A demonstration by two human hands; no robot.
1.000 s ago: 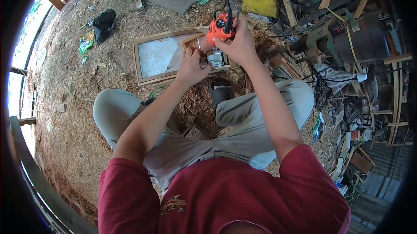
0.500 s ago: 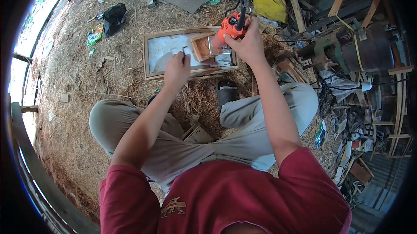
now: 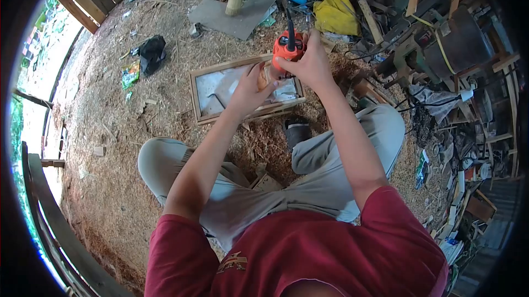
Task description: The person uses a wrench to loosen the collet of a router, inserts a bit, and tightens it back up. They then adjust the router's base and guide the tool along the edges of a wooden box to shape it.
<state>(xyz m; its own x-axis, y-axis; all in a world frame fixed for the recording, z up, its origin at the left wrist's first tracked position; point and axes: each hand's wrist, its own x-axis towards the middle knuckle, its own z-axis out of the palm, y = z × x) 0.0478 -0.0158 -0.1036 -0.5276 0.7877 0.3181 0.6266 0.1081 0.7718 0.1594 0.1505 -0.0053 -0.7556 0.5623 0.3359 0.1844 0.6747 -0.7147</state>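
Head view: the right hand [image 3: 313, 64] has its grip pressed tight round an orange router [image 3: 289, 48], held upright over the far end of a wooden frame [image 3: 194, 98] lying on the sawdust floor [image 3: 110, 176]. The left hand [image 3: 249, 92] reaches the tool's base (whether it pinches anything, I cannot tell). A yellow cloth [image 3: 335, 15] lies beyond.

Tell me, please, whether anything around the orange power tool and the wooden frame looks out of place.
Sawdust and shavings cover the ground, a black sandal lies beside the wooden frame, and a green wrapper and black bag lie discarded nearby. The right hand grips the orange power tool over the frame.
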